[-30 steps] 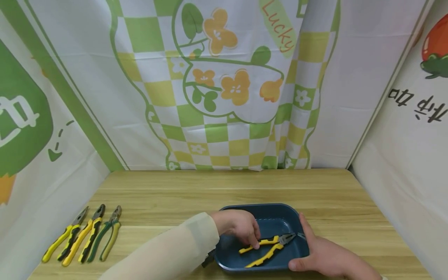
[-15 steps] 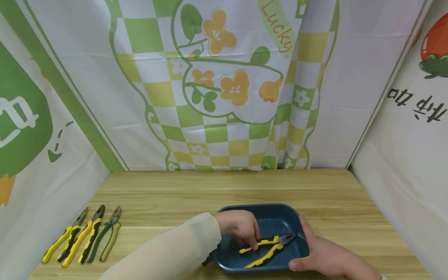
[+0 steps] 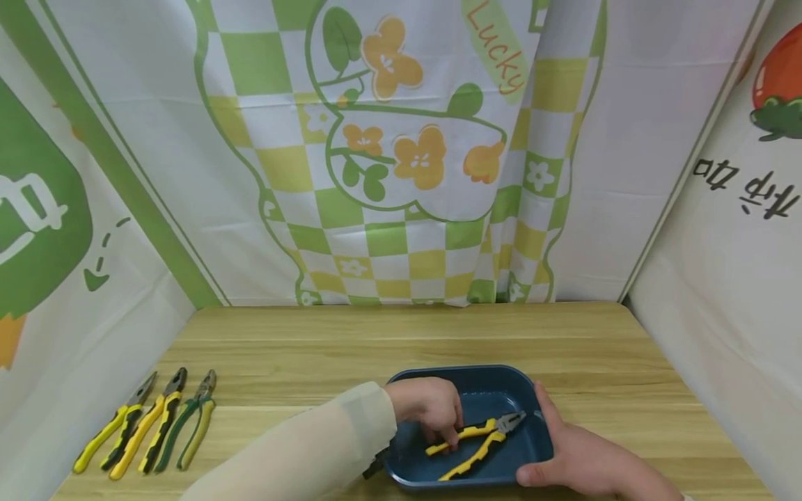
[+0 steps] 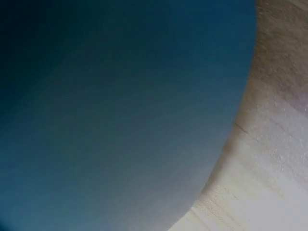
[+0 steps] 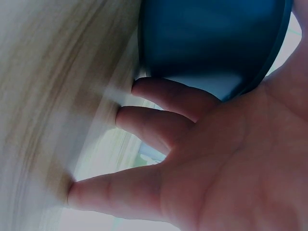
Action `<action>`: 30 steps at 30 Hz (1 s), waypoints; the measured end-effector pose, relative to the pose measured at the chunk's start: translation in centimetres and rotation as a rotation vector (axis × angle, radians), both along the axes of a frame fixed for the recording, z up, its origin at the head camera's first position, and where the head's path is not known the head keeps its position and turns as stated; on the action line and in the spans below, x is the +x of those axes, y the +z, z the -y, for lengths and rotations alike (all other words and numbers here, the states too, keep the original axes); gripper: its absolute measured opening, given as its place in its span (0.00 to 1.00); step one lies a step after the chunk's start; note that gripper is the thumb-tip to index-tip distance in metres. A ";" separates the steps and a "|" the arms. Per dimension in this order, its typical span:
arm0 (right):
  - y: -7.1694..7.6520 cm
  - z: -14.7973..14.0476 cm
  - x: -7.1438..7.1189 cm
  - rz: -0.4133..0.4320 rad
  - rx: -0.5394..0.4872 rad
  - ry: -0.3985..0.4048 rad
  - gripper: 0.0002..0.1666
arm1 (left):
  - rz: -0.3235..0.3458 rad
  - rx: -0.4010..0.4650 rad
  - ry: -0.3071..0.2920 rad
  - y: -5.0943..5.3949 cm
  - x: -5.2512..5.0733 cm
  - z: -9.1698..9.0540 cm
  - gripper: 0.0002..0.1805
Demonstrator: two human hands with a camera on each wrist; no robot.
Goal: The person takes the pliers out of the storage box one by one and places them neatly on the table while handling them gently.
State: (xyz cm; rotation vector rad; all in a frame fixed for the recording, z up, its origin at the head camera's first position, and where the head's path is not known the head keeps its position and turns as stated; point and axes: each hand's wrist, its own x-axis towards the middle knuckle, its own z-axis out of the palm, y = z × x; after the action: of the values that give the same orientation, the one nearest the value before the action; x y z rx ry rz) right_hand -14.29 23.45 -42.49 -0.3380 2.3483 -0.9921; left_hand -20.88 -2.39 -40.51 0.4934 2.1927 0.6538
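In the head view, a dark blue rectangular box (image 3: 476,483) stands near the table's front edge. Inside it is a pair of pliers (image 3: 481,456) with yellow-and-black handles, spread apart, its grey head toward the right wall. My left hand (image 3: 432,407) reaches into the box and pinches the upper handle between thumb and fingers. At the right end, my right hand (image 3: 579,452) rests against the box, its thumb over the near rim. Its other fingers are straight and touch the tabletop in the right wrist view. Only the box's outer wall (image 4: 120,134) shows in the left wrist view.
Three more pliers lie side by side at the table's left: yellow-and-black ones (image 3: 115,424), orange-yellow-and-black ones (image 3: 150,421) and green-handled ones (image 3: 188,421). Behind the wooden table (image 3: 301,348) hangs a checked, flowered curtain (image 3: 401,243).
The pliers in the box have shifted slightly, the head moving a little up and left with my left hand's grip. My right hand and the box have stayed put.
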 end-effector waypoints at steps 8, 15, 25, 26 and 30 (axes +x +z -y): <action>0.0 0.1 0.1 0.011 -0.008 -0.017 0.75 | 0.010 0.028 0.000 0.0 0.0 0.5 0.10; 0.0 0.2 0.3 -0.017 -0.020 -0.004 0.76 | 0.076 0.089 0.046 0.2 -0.1 1.2 0.08; -0.1 0.1 0.4 -0.034 -0.028 0.006 0.76 | 0.127 0.214 0.087 0.9 -0.2 3.1 0.06; -0.1 0.1 0.4 -0.034 -0.028 0.009 0.76 | 0.141 0.228 0.101 1.0 -0.2 3.3 0.06; -0.1 0.1 0.2 -0.035 -0.014 0.012 0.76 | 0.161 0.259 0.139 1.3 -0.2 3.9 0.06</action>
State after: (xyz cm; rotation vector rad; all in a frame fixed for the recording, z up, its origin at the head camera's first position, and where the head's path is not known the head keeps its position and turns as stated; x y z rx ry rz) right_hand -14.10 23.38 -42.56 -0.3775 2.3687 -1.0050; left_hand -21.07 -6.32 -39.24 0.4054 2.0126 1.0256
